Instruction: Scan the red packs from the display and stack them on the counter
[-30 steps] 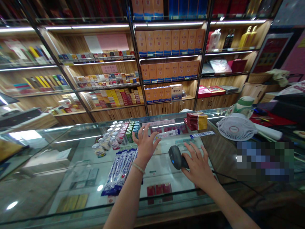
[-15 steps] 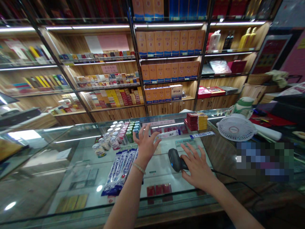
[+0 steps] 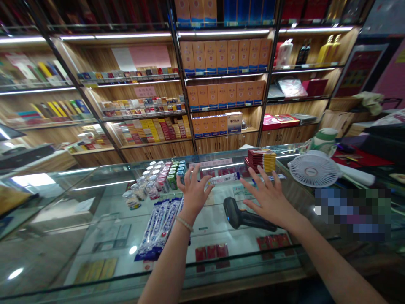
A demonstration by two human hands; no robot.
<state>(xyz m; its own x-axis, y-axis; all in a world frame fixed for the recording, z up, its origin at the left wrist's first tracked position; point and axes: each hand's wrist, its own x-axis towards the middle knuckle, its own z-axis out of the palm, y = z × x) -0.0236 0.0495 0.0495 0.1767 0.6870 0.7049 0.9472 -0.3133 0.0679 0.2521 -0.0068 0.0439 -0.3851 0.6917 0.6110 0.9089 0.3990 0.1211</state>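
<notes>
My left hand [image 3: 193, 192] is open, fingers spread, above the glass counter [image 3: 202, 242], beside rows of small cans [image 3: 172, 181]. Blue-and-white packets [image 3: 160, 230] lie fanned to its lower left, partly behind my forearm. My right hand [image 3: 268, 198] is open and empty, over the counter just above a black barcode scanner [image 3: 245, 217] lying on the glass. A single long packet [image 3: 224, 178] rests flat between my hands, farther back. Behind my right fingers stands a stack of red and yellow packs [image 3: 262, 159]; another long packet near it is partly covered by my fingers.
A white round fan [image 3: 313, 169] sits on the right of the counter, with a green and white container [image 3: 324, 141] behind it. Lit wooden shelves [image 3: 226, 147] with boxes and bottles stand beyond the counter. A blurred patch covers things at right.
My right hand has lifted off the scanner and moved up and to the right, so the scanner's handle now shows. My left hand has hardly moved.
</notes>
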